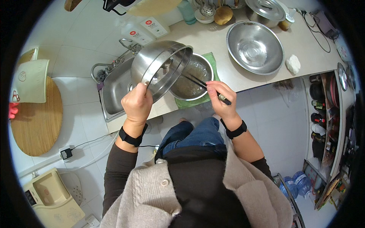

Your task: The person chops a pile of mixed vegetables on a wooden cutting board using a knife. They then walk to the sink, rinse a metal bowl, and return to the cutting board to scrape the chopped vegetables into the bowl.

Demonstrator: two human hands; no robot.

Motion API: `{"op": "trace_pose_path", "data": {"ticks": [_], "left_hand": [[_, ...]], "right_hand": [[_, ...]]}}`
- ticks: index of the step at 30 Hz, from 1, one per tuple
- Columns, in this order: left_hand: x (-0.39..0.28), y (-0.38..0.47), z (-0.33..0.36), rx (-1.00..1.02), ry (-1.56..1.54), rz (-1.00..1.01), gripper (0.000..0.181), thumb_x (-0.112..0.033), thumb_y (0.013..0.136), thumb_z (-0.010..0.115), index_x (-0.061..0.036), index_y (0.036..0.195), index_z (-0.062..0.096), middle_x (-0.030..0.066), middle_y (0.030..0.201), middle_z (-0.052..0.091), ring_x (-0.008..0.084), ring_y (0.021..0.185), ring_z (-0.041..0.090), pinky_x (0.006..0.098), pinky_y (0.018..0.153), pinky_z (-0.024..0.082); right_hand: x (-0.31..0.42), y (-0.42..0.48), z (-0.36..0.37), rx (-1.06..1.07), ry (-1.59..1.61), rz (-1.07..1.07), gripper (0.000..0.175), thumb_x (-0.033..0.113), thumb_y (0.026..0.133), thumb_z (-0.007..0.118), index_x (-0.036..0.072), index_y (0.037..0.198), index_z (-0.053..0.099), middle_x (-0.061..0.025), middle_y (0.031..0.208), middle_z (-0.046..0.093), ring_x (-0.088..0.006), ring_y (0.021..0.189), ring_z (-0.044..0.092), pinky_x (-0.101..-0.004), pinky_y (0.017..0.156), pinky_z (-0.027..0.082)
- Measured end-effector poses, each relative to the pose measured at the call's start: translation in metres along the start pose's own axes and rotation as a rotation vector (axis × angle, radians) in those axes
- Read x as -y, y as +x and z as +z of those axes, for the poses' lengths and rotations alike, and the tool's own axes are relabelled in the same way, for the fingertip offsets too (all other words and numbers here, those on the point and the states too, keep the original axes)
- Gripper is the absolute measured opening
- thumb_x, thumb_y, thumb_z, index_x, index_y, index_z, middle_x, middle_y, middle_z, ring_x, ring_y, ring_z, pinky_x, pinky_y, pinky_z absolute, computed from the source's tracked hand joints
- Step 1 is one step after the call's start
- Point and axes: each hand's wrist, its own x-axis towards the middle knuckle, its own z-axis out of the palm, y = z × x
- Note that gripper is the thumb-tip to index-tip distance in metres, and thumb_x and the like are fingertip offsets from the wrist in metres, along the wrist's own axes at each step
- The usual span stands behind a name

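My left hand (pixel 137 99) grips the rim of a stainless steel mixing bowl (pixel 151 58), tilted on its side with its mouth towards the right. Some dark bits show inside it. Under its mouth stands a second steel bowl (pixel 212 74), upright and holding cloudy brownish liquid. That bowl rests on a folded green cloth (pixel 182 104) on the counter. In my right hand (pixel 223 98) is a pair of black chopsticks (pixel 199 83), their tips over the liquid beside the tilted bowl's rim. Whether the tips touch the liquid I cannot tell.
At left is a steel sink (pixel 114 94) with a faucet (pixel 98 68). A wide steel basin (pixel 253 47) and a white crumpled lump (pixel 293 64) sit on the counter at right. Behind stand plastic jugs (pixel 142 32) and a lidded pot (pixel 265 11). An open shelf (pixel 310 114) is below.
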Motion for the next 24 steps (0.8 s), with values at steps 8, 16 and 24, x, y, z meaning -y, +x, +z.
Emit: {"op": "trace_pose_path", "data": {"ticks": [8,16,24], "left_hand": [[0.001,-0.005,-0.002,-0.008,-0.004,-0.021,0.017,0.004,0.066,0.060,-0.0084,0.066,0.048,0.0089,0.053,0.048,0.0271,0.045,0.051,0.0358,0.043,0.040],[0.009,-0.011,-0.001,-0.034,-0.048,-0.058,0.016,0.005,0.066,0.060,-0.0080,0.068,0.051,0.0102,0.050,0.046,0.0284,0.044,0.050,0.0364,0.043,0.040],[0.032,-0.015,0.003,-0.066,-0.167,-0.209,0.012,0.004,0.070,0.059,-0.0041,0.071,0.051,0.0125,0.054,0.046,0.0286,0.046,0.050,0.0338,0.046,0.042]], "right_hand": [[0.009,0.002,0.009,0.076,0.018,-0.056,0.009,0.001,0.078,0.070,-0.002,0.085,0.065,-0.0160,0.093,0.066,-0.0280,0.083,0.066,-0.0312,0.072,0.052],[0.009,-0.002,-0.001,0.080,-0.023,-0.065,0.011,0.001,0.078,0.069,-0.001,0.088,0.067,-0.0155,0.094,0.067,-0.0276,0.082,0.066,-0.0312,0.073,0.053],[0.001,-0.006,-0.009,-0.012,-0.095,0.015,0.008,0.003,0.082,0.067,-0.004,0.086,0.066,-0.0163,0.092,0.068,-0.0251,0.082,0.066,-0.0306,0.073,0.052]]}}
